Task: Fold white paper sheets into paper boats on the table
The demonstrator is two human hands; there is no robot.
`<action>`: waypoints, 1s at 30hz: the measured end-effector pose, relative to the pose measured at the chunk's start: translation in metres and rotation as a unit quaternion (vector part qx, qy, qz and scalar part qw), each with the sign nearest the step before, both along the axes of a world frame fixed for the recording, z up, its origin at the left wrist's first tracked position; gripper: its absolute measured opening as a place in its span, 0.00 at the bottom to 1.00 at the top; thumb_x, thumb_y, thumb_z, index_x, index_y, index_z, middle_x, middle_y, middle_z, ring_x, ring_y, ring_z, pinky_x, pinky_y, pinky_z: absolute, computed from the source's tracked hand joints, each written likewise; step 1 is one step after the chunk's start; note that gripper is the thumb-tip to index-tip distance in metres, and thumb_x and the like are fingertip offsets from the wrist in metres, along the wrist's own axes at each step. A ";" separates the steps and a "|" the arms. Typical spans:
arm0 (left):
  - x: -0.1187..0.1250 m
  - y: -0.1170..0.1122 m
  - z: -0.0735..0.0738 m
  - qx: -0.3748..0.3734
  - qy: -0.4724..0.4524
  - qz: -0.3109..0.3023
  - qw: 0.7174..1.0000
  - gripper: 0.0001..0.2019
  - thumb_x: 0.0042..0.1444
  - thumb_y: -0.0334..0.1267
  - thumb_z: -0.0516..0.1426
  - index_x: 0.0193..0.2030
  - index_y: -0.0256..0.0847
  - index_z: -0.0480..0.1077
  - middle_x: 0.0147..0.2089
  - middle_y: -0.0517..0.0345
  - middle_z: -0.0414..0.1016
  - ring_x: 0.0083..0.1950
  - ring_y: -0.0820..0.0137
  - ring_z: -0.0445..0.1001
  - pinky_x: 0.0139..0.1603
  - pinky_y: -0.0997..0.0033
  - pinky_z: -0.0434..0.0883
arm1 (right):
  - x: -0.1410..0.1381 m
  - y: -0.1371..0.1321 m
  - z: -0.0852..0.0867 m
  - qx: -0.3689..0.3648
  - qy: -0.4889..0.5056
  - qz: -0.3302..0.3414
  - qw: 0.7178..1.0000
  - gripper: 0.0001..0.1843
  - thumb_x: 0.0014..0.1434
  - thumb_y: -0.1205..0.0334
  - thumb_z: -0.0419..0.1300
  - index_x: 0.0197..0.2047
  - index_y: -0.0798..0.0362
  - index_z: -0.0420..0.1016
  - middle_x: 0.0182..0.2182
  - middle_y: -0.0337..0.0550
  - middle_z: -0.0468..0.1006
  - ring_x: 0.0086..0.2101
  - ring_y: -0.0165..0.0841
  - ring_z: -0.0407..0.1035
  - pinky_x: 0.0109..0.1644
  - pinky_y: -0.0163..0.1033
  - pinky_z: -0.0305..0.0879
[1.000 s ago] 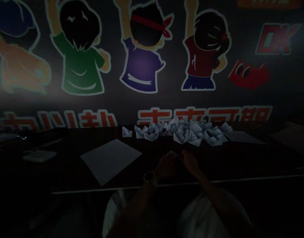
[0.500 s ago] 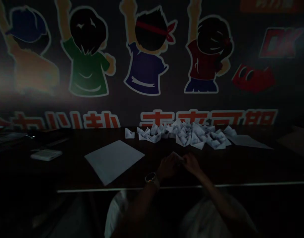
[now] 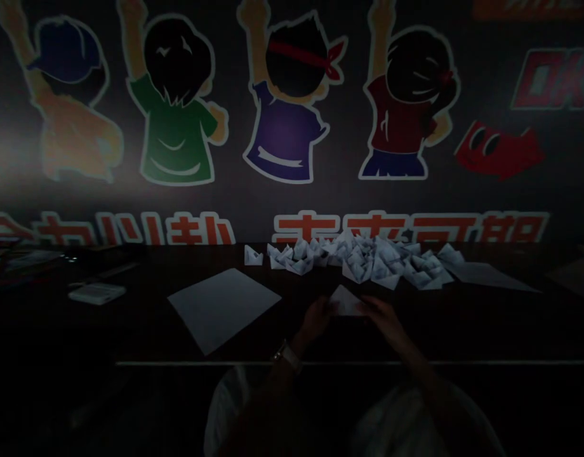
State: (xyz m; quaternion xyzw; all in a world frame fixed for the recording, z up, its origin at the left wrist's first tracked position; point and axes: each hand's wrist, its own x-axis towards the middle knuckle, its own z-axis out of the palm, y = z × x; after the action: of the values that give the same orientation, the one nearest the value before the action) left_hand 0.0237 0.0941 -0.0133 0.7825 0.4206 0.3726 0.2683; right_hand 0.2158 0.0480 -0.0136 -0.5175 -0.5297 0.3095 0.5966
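Between my two hands is a folded piece of white paper (image 3: 345, 301), its peak pointing up and away from me. My left hand (image 3: 319, 317) grips its left corner, and a watch (image 3: 281, 353) sits on that wrist. The right corner is pinched by my right hand (image 3: 383, 315). Just beyond the hands lies a heap of folded paper boats (image 3: 372, 260), several of them overlapping. One paper boat (image 3: 253, 256) stands apart at the heap's left end. The dim light hides the finer finger detail.
Left of my hands a stack or sheet of white paper (image 3: 224, 310) lies flat. Another white sheet (image 3: 492, 277) is at the heap's right. A small white box-like object (image 3: 96, 293) lies farther left. The dark table (image 3: 149, 343) ends at a pale front edge.
My hands have moved apart to the two corners of the folded paper, which now shows as a triangle. Earlier the hands mostly covered it. The view has shifted slightly.
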 end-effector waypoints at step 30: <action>0.000 0.002 -0.003 -0.018 -0.096 -0.075 0.992 0.15 0.59 0.45 0.44 0.28 0.38 0.59 0.24 0.64 0.58 0.26 0.76 0.58 0.27 0.75 0.58 | -0.006 -0.011 0.007 -0.044 0.062 -0.039 0.996 0.27 0.41 0.38 0.62 0.16 0.57 0.71 0.10 0.40 0.70 0.12 0.26 0.62 0.15 0.30 0.53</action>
State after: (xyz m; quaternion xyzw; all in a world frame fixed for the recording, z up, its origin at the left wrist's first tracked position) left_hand 0.0234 0.0958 -0.0167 0.7676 0.3400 0.4168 0.3485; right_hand 0.2094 0.0368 -0.0068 -0.5432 -0.4571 0.3400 0.6167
